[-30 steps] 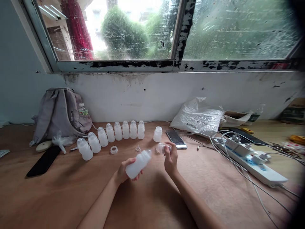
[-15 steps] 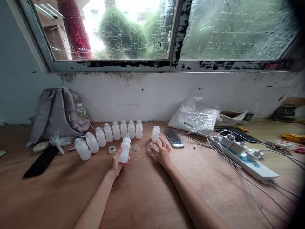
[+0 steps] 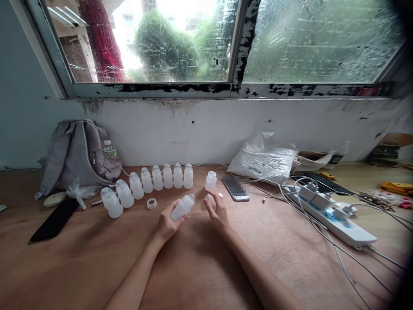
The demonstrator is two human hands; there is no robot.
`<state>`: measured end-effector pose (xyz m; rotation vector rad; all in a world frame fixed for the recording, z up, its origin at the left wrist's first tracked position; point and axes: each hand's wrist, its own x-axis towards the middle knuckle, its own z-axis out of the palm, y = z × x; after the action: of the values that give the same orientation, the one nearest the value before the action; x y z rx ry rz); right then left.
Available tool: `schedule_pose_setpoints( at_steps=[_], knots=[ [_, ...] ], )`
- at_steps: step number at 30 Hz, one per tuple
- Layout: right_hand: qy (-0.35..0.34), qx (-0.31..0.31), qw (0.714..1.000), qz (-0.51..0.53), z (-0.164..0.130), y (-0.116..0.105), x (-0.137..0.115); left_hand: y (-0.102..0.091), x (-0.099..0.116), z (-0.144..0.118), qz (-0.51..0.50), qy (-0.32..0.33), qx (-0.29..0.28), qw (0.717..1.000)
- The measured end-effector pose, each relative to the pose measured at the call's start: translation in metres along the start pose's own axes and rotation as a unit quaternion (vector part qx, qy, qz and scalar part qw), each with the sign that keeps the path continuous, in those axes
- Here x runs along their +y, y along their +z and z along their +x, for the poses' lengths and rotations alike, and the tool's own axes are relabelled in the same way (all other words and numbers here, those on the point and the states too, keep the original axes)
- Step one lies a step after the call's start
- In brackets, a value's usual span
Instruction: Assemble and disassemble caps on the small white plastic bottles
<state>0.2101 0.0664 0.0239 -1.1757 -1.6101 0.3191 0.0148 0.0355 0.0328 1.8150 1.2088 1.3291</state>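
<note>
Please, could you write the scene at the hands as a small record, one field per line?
Left hand: holds a tilted bottle
Right hand: at a clear cap; firm grip unclear
Row at left: eight bottles, standing
Near row: white ring
Beyond right hand: standing open bottle
Right of that: phone

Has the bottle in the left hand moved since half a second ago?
Yes: the held bottle has shifted right, away from the white ring, and tilted right.
</note>
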Motion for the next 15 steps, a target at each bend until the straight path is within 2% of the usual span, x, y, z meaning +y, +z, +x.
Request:
schedule_pose_setpoints(
  at_steps=[2,4,6,9,11,15],
  knots=[
    [0.057,-0.045,0.987,0.144,-0.007,0.005,-0.02,0.004,0.001,-0.004,0.09,0.062,-0.022,0.994],
    [0.111,-0.074,0.953,0.273,-0.014,0.011,-0.036,0.008,0.002,-0.009,0.148,0.111,-0.051,0.981],
    [0.167,-0.072,0.921,0.345,-0.018,0.016,-0.045,0.014,0.004,-0.014,0.172,0.117,-0.059,0.976],
    [0.236,-0.047,0.891,0.384,-0.018,0.018,-0.046,0.024,0.009,-0.018,0.161,0.047,-0.054,0.984],
    [0.265,-0.033,0.877,0.4,-0.016,0.017,-0.043,0.03,0.013,-0.019,0.136,-0.001,-0.074,0.988],
    [0.277,-0.024,0.87,0.407,-0.013,0.013,-0.042,0.033,0.019,-0.019,0.063,-0.068,-0.101,0.991]
  ],
)
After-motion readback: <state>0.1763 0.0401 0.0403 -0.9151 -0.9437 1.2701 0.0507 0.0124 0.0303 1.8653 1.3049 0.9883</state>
